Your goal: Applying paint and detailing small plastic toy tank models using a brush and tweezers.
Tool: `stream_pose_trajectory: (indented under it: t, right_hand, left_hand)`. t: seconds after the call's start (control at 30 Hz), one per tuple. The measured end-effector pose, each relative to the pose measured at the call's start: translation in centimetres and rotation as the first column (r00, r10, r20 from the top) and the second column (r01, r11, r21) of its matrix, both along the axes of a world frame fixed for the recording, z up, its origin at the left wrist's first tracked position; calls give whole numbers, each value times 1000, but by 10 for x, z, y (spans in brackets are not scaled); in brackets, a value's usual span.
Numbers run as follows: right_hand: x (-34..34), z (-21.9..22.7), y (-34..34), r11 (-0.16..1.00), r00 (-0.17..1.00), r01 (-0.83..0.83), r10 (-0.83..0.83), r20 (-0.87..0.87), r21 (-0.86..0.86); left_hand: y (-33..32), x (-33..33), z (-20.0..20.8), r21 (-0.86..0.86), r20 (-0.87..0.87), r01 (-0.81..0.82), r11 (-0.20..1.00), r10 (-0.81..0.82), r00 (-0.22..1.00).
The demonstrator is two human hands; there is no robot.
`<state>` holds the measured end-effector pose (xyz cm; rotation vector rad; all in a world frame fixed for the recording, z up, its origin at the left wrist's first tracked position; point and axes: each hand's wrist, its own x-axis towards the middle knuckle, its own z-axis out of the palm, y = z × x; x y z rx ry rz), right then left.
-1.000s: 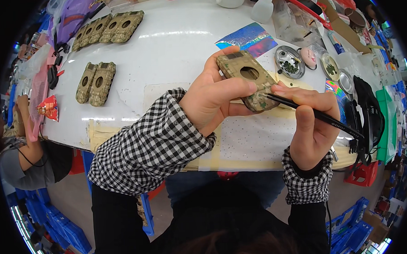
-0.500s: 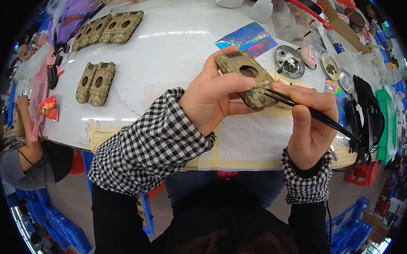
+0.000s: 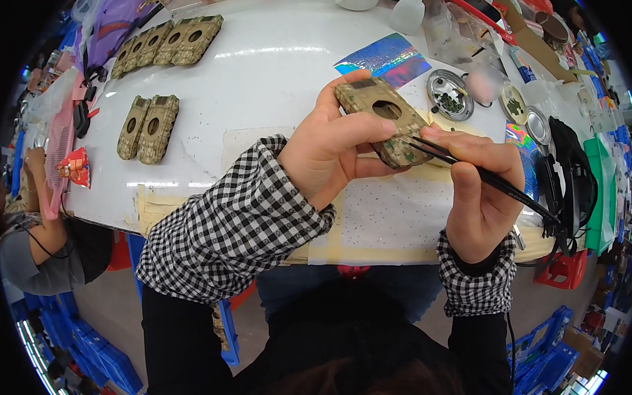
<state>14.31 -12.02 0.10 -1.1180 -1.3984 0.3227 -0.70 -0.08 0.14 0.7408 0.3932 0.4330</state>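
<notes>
My left hand (image 3: 322, 143) is closed around a toy tank hull (image 3: 406, 123) in pixelated green and tan camouflage, tilted above the table. A round hole opens in its top, and the thumb presses beside that hole. Black tweezers (image 3: 502, 182) are pinched in my right hand (image 3: 477, 199), their tips touching the hull's near right end. Whether a small part sits between the tips, I cannot tell. Two similar hulls (image 3: 159, 130) lie side by side on the left, and a row of several more hulls (image 3: 198, 40) lies farther back.
Right of the hull stand a round metal dish (image 3: 471, 110) with small dark green pieces (image 3: 453, 103) and a second round container (image 3: 513, 105). A shiny blue holographic sheet (image 3: 384, 59) lies behind. A white squeeze bottle (image 3: 407, 14) stands farther back. Another person's arm (image 3: 47, 238) shows at far left.
Hardly anything differs. Both hands hold nearly the same pose, with the tweezer tips still at the hull's near right end.
</notes>
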Motion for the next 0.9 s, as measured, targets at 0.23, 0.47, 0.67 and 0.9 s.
stream_pose_trajectory:
  t: [0.23,0.47,0.67,0.9]
  right_hand:
    - [0,0,0,1000,1000,9,-9,12,1]
    - [0,0,0,1000,999,21,-21,29,-5]
    - [0,-1,1,1000,1000,20,-20,25,-1]
    - [0,0,0,1000,1000,1,-1,0,5]
  left_hand:
    - [0,1,-1,15,-5,-4,1000,4,1000]
    - [0,1,-1,26,2,3,1000,-3,1000]
    - [0,1,-1,30,0,1,1000,-1,1000]
    - [0,1,-1,13,-3,15,1000,-15,1000]
